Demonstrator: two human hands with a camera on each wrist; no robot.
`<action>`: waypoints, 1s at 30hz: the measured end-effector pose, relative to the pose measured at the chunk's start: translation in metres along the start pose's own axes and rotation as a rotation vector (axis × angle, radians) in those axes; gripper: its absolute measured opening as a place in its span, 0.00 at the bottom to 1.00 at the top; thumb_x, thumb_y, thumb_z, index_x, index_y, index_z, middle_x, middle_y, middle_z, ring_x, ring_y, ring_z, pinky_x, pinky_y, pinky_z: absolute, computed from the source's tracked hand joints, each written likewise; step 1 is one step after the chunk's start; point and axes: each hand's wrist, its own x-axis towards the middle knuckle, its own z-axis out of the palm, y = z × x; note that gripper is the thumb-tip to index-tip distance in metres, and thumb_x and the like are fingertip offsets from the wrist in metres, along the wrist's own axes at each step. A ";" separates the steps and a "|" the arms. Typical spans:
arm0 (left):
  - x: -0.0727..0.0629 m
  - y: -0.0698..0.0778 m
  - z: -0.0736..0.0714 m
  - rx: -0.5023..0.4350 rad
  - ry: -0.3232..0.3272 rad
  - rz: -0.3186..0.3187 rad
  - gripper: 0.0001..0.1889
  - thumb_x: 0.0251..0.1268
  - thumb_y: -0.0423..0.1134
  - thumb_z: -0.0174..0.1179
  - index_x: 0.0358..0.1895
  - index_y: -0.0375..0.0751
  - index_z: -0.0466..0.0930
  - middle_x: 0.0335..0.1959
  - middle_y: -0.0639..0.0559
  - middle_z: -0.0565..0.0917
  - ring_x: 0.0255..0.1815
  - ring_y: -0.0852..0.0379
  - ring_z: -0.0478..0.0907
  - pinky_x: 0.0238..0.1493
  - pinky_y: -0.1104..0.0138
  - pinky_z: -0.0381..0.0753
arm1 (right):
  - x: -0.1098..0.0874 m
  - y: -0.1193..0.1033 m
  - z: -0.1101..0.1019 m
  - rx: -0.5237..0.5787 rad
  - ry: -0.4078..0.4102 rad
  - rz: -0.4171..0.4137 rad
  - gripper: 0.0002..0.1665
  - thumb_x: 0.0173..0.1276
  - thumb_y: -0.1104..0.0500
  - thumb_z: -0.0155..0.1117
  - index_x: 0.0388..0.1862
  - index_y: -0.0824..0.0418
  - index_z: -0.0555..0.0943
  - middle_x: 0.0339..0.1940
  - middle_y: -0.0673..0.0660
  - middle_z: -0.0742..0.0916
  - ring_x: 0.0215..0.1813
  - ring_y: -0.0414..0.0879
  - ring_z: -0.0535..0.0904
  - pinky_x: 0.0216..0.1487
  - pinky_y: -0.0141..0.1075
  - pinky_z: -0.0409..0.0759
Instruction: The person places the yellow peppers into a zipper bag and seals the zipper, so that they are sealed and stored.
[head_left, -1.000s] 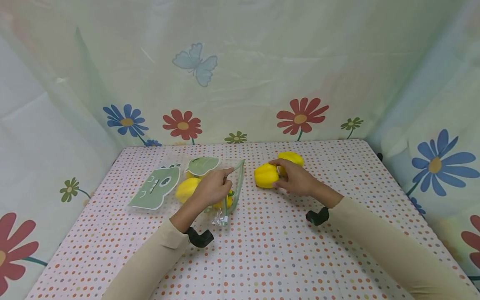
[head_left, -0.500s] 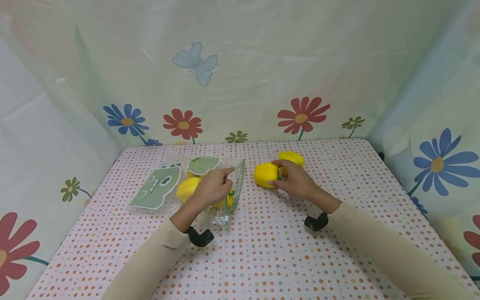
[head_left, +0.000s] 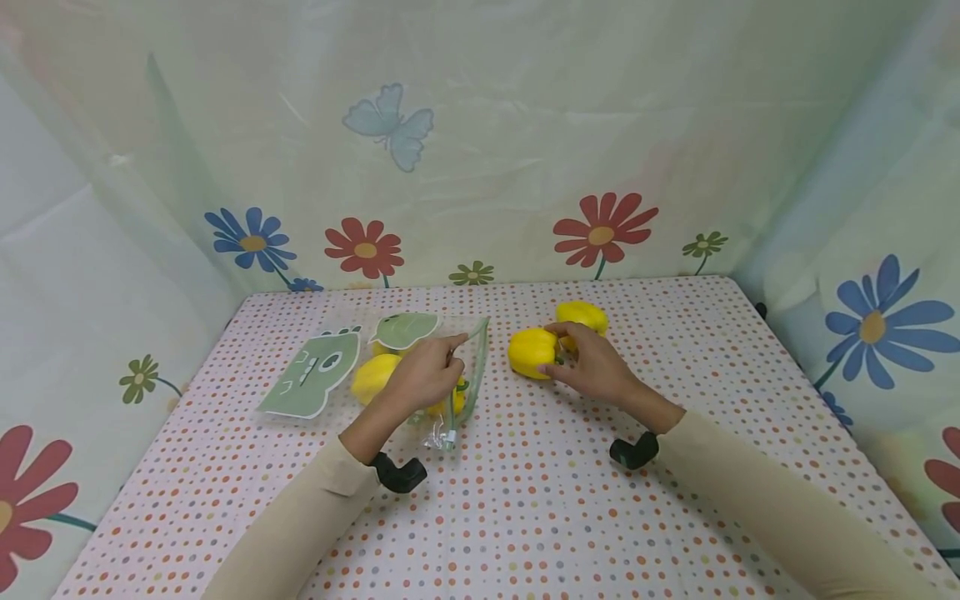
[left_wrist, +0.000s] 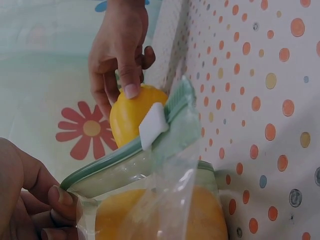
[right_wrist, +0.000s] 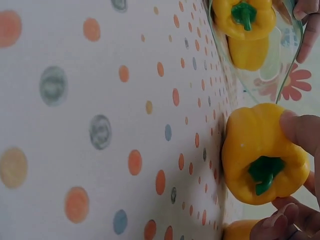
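My left hand pinches the rim of a clear zip bag with a green zip strip and a white slider. The bag's mouth gapes toward the right. Inside lie yellow bell peppers, one showing its green stem in the right wrist view. To the right of the mouth, my right hand grips another yellow bell pepper between thumb and fingers. This pepper is close over the tablecloth, its green stem turned toward the palm. My right hand partly covers a further yellow bell pepper just behind it.
A green dinosaur face is printed on the bag's left part, with a second green print farther back. Under everything lies a dotted tablecloth. Flowered curtain walls stand at the back and both sides.
The right hand and its bell pepper have shifted very slightly toward the near side. The left hand keeps its place on the bag.
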 end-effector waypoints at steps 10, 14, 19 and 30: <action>0.000 0.001 0.000 0.006 -0.001 -0.002 0.26 0.68 0.35 0.46 0.70 0.40 0.70 0.09 0.57 0.60 0.08 0.59 0.56 0.12 0.71 0.57 | -0.005 0.002 0.005 0.104 -0.060 0.099 0.45 0.62 0.46 0.71 0.73 0.54 0.61 0.71 0.66 0.73 0.53 0.58 0.80 0.55 0.50 0.80; 0.000 0.001 0.000 0.001 -0.003 -0.006 0.27 0.68 0.35 0.46 0.70 0.40 0.70 0.09 0.57 0.60 0.08 0.59 0.56 0.12 0.71 0.57 | -0.008 0.001 0.008 0.136 -0.068 0.104 0.48 0.62 0.46 0.70 0.75 0.54 0.58 0.73 0.66 0.70 0.64 0.62 0.77 0.63 0.55 0.76; 0.000 0.002 0.000 0.003 -0.002 -0.005 0.27 0.68 0.36 0.46 0.71 0.41 0.70 0.09 0.57 0.61 0.08 0.59 0.57 0.12 0.71 0.57 | -0.010 0.000 0.012 0.161 -0.044 0.083 0.48 0.61 0.51 0.72 0.75 0.57 0.58 0.73 0.66 0.70 0.67 0.62 0.75 0.65 0.53 0.75; 0.000 0.000 0.002 -0.005 0.003 -0.002 0.27 0.68 0.36 0.47 0.70 0.41 0.70 0.09 0.56 0.62 0.09 0.59 0.57 0.12 0.71 0.58 | -0.011 0.002 0.014 0.182 -0.011 0.043 0.45 0.61 0.53 0.72 0.72 0.59 0.60 0.69 0.65 0.73 0.64 0.62 0.77 0.64 0.52 0.76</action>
